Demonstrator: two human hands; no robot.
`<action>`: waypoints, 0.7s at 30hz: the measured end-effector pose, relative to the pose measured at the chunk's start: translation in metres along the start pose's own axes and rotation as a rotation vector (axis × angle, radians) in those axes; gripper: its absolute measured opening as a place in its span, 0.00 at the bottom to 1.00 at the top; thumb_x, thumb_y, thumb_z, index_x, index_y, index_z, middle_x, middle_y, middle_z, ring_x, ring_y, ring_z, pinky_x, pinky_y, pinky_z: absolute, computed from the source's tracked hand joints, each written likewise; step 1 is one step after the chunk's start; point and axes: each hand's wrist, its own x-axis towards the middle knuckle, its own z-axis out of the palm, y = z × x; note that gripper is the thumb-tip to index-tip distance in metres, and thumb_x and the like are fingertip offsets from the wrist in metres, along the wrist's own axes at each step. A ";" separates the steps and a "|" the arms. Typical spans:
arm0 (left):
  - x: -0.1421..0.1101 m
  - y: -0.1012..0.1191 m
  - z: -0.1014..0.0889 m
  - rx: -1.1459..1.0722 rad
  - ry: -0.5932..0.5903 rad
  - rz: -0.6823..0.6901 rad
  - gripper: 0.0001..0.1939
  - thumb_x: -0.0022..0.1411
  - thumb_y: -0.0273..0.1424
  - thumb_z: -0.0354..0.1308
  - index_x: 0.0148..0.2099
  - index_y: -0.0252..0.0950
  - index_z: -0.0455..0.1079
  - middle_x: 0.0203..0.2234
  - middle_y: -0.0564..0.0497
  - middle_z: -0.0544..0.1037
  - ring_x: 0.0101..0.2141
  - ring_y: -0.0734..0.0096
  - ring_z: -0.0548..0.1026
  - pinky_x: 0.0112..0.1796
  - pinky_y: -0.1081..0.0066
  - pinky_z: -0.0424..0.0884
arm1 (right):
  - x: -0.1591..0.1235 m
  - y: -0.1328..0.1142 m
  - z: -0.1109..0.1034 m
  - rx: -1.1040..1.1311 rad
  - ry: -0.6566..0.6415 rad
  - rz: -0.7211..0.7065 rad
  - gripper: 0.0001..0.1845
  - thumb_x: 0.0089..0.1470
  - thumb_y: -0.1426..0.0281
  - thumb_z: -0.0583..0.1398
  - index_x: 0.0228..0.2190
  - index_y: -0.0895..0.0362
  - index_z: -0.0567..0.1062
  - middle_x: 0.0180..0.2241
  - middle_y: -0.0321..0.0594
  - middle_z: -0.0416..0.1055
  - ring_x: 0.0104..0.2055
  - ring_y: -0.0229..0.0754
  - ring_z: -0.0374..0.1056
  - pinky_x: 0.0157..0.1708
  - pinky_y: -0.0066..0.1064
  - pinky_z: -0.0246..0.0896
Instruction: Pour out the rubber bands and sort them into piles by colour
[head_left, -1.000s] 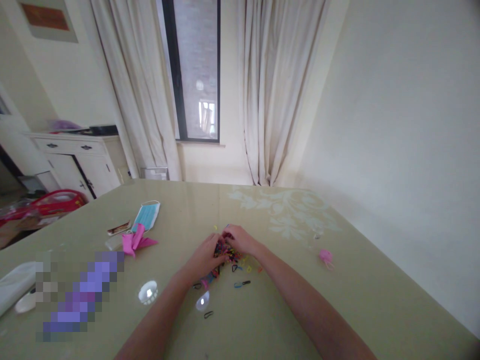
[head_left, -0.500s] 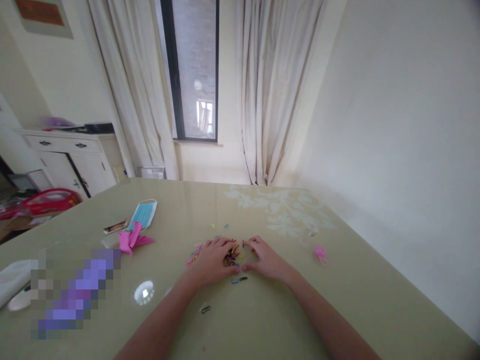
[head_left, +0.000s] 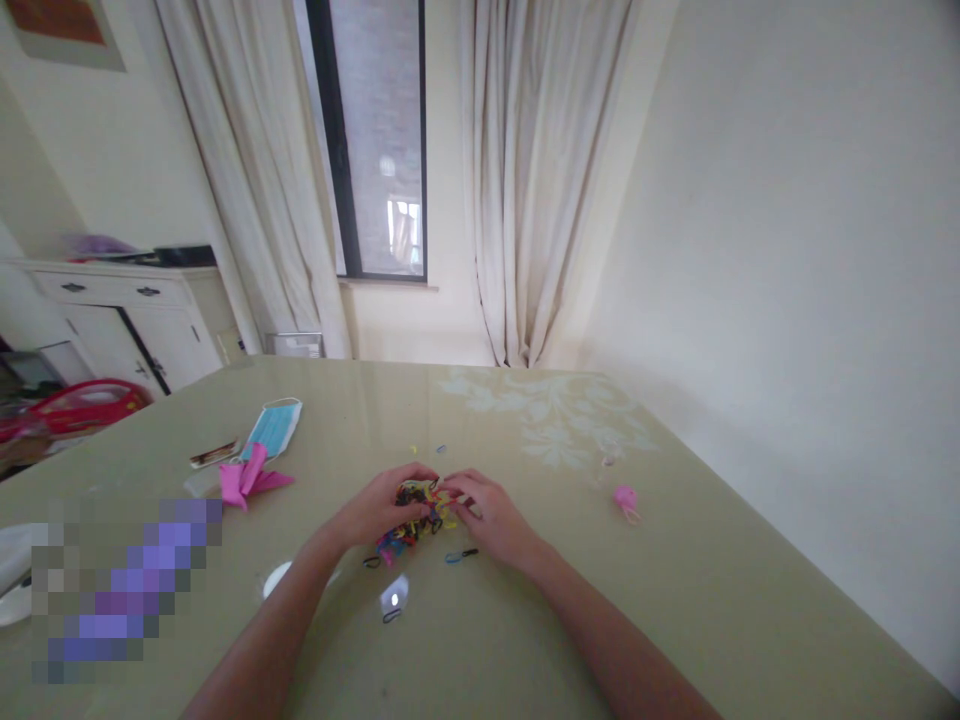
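A heap of small coloured elastic bands [head_left: 415, 518] lies on the pale green table [head_left: 525, 620] in front of me. My left hand [head_left: 379, 505] curls over the heap's left side, fingers bent and touching the bands. My right hand [head_left: 484, 512] presses against the heap's right side, fingertips pinched into the bands. The two hands meet over the pile. A few loose bands lie apart: a blue and black one [head_left: 460, 554] below my right hand, and a black one [head_left: 391, 615] nearer me.
To the left lie a blue face mask [head_left: 274, 428], a pink folded piece [head_left: 246, 479] and a small card [head_left: 211, 455]. A pink object [head_left: 625, 499] sits to the right. A white cabinet [head_left: 127, 315] and curtains stand beyond the table.
My hands had spread flat and slid toward me over the bands; now they have drawn together again, curled, bunching the bands into a heap. The view has shifted slightly.
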 end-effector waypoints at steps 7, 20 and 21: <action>-0.019 0.020 -0.017 0.261 -0.225 -0.105 0.45 0.46 0.45 0.74 0.66 0.47 0.68 0.71 0.45 0.60 0.70 0.41 0.57 0.68 0.47 0.55 | -0.030 0.001 -0.028 -0.123 -0.255 0.219 0.25 0.44 0.65 0.78 0.44 0.56 0.82 0.37 0.37 0.76 0.32 0.40 0.71 0.35 0.30 0.67; -0.012 0.007 0.003 0.460 -0.138 -0.180 0.46 0.50 0.36 0.71 0.70 0.48 0.62 0.72 0.44 0.60 0.70 0.44 0.56 0.69 0.46 0.49 | -0.015 -0.014 0.028 -0.273 -0.121 0.162 0.07 0.66 0.74 0.60 0.40 0.56 0.79 0.44 0.45 0.77 0.45 0.47 0.74 0.48 0.34 0.67; -0.012 0.006 0.001 0.441 -0.125 -0.173 0.45 0.51 0.36 0.70 0.70 0.48 0.62 0.71 0.43 0.61 0.70 0.45 0.57 0.69 0.46 0.50 | -0.012 -0.014 0.031 -0.253 -0.079 0.170 0.07 0.66 0.75 0.59 0.40 0.56 0.79 0.44 0.45 0.77 0.45 0.47 0.74 0.48 0.35 0.68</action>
